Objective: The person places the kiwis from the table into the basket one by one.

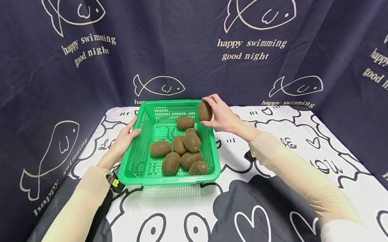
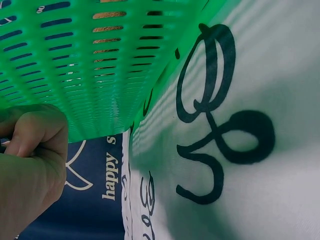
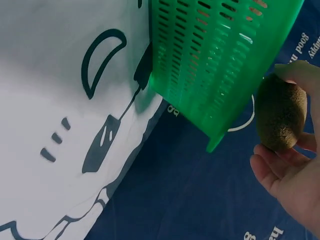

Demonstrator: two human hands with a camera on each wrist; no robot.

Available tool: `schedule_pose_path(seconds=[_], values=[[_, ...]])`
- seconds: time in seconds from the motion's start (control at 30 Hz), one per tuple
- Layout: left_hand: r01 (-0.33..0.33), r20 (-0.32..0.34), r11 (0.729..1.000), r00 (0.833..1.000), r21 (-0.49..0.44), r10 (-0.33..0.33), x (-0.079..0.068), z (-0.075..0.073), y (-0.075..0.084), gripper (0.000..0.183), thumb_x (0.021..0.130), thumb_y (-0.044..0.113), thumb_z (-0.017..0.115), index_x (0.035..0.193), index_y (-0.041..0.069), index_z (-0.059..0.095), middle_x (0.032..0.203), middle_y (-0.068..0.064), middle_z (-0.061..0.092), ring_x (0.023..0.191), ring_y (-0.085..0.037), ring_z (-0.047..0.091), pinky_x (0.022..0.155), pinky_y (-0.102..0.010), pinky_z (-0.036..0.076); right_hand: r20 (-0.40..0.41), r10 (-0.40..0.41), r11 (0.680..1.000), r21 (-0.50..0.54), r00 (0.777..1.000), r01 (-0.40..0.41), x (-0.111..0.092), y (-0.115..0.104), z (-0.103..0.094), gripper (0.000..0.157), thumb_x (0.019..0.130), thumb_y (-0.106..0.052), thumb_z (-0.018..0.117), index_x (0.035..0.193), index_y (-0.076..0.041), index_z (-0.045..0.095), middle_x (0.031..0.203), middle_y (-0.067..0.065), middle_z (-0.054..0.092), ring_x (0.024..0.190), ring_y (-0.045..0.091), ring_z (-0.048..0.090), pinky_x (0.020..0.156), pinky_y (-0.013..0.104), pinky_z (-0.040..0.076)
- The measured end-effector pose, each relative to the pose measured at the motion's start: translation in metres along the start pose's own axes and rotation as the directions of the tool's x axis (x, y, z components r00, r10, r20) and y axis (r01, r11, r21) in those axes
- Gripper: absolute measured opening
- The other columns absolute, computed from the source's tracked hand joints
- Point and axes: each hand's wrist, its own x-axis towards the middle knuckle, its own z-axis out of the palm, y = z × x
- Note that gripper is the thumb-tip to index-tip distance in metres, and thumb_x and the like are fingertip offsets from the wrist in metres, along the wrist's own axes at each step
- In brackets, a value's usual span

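Observation:
A green plastic basket [image 1: 170,179] with slotted walls holds several brown kiwis, among them one kiwi [image 1: 160,148] at the left and another kiwi [image 1: 185,123] toward the back. My right hand [image 1: 222,114] grips a kiwi [image 1: 204,110] between thumb and fingers at the basket's right rim, near the back corner. The right wrist view shows that kiwi [image 3: 281,114] held beside the outer wall. My left hand [image 1: 122,140] holds the left rim, its thumb over the edge. From the left wrist, the left hand [image 2: 35,145] appears against the slotted wall, with its fingertips hidden.
Under the basket lies a white cloth [image 1: 171,207] with black drawings and lettering. A dark blue curtain [image 1: 191,46] printed with fish hangs close behind the basket and along both sides.

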Motion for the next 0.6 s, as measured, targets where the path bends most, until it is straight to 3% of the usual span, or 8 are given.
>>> schedule_pose_path(seconds=[0.2, 0.47, 0.53, 0.6], values=[[-0.001, 0.009, 1.000, 1.000, 0.007, 0.001, 0.001, 0.003, 0.001, 0.064, 0.103, 0.023, 0.041, 0.156, 0.027, 0.006, 0.161, -0.012, 0.016, 0.092, -0.006, 0.061, 0.079, -0.020, 0.058, 0.034, 0.006, 1.000, 0.005, 0.999, -0.006, 0.001, -0.004, 0.003, 0.076, 0.078, -0.030, 0.081, 0.138, -0.003, 0.043, 0.130, 0.019, 0.048, 0.109, 0.034, 0.054, 0.095, 0.050, 0.049], [0.002, 0.010, 1.000, 1.000, -0.019, -0.001, 0.003, 0.003, 0.001, 0.064, 0.103, 0.022, 0.040, 0.156, 0.025, 0.005, 0.160, -0.017, 0.019, 0.089, -0.005, 0.063, 0.077, -0.021, 0.059, -0.029, 0.026, 1.000, 0.007, 0.999, -0.026, 0.000, -0.010, -0.011, 0.061, 0.091, -0.026, 0.068, 0.139, 0.000, 0.042, 0.135, 0.020, 0.048, 0.121, 0.033, 0.050, 0.104, 0.049, 0.043], [0.010, 0.003, 1.000, 1.000, 0.015, -0.010, 0.002, 0.001, 0.001, 0.064, 0.103, 0.023, 0.041, 0.156, 0.025, 0.006, 0.159, -0.017, 0.020, 0.092, -0.009, 0.063, 0.079, -0.022, 0.059, -0.042, 0.035, 0.999, 0.002, 0.998, -0.035, 0.000, -0.011, -0.015, 0.060, 0.093, -0.026, 0.064, 0.141, 0.001, 0.041, 0.137, 0.020, 0.048, 0.122, 0.033, 0.049, 0.105, 0.048, 0.042], [0.016, -0.008, 0.995, 1.000, 0.097, -0.015, 0.001, -0.001, 0.003, 0.064, 0.103, 0.026, 0.041, 0.156, 0.025, 0.006, 0.160, -0.015, 0.018, 0.103, -0.018, 0.061, 0.089, -0.029, 0.056, -0.054, 0.043, 0.999, -0.003, 0.998, -0.043, -0.001, -0.012, -0.020, 0.059, 0.094, -0.027, 0.062, 0.142, 0.000, 0.040, 0.139, 0.020, 0.048, 0.124, 0.033, 0.049, 0.107, 0.048, 0.041]])
